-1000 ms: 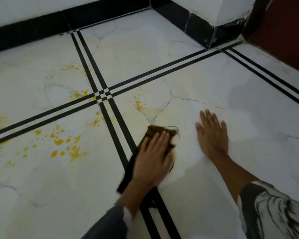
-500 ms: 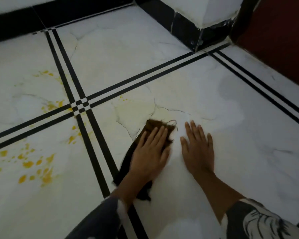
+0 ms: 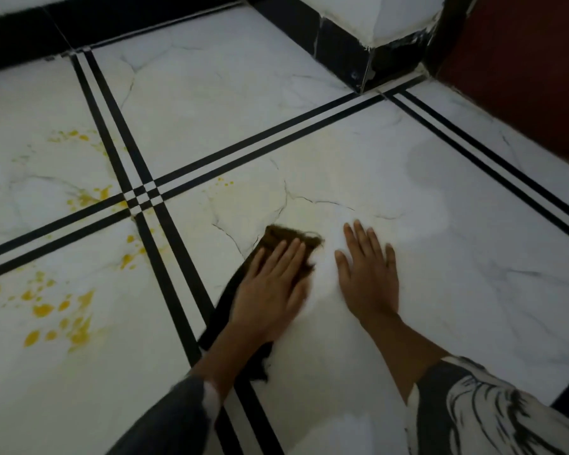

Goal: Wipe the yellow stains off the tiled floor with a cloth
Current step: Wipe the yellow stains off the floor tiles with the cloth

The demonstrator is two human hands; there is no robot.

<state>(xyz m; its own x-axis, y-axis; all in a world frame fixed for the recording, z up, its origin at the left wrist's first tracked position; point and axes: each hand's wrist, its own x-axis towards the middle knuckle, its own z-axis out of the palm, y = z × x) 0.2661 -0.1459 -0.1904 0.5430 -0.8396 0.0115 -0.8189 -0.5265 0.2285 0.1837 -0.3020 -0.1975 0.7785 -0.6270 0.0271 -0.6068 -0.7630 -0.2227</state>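
Nearest the camera, a dark grey sleeve (image 3: 171,418) and a black-and-white patterned sleeve (image 3: 473,408) reach out over the pale marbled floor (image 3: 473,290). The left hand (image 3: 270,290) lies flat with its fingers straight, pressing a dark brown cloth (image 3: 283,234) onto the tile. The cloth's frayed end pokes out past the fingertips, and its tail trails back under the wrist. Just to the right, apart from the cloth, the right hand (image 3: 368,280) rests open, palm down on the bare tile with its fingers spread, holding nothing.

Well to the left of the left hand, across a double black stripe (image 3: 178,310), lies the largest patch of yellow stains (image 3: 41,311). Beyond the cloth and slightly left sit a few small yellow specks (image 3: 225,183). More yellow splashes (image 3: 89,198) lie beside the crossing (image 3: 143,196) of the stripes, and a fainter scatter (image 3: 74,134) shows farther off on the left tile. At the far edge, a black skirting (image 3: 128,14) lines the wall, a white pillar (image 3: 375,18) with a chipped black base juts in, and a dark red surface (image 3: 523,60) fills the far right.
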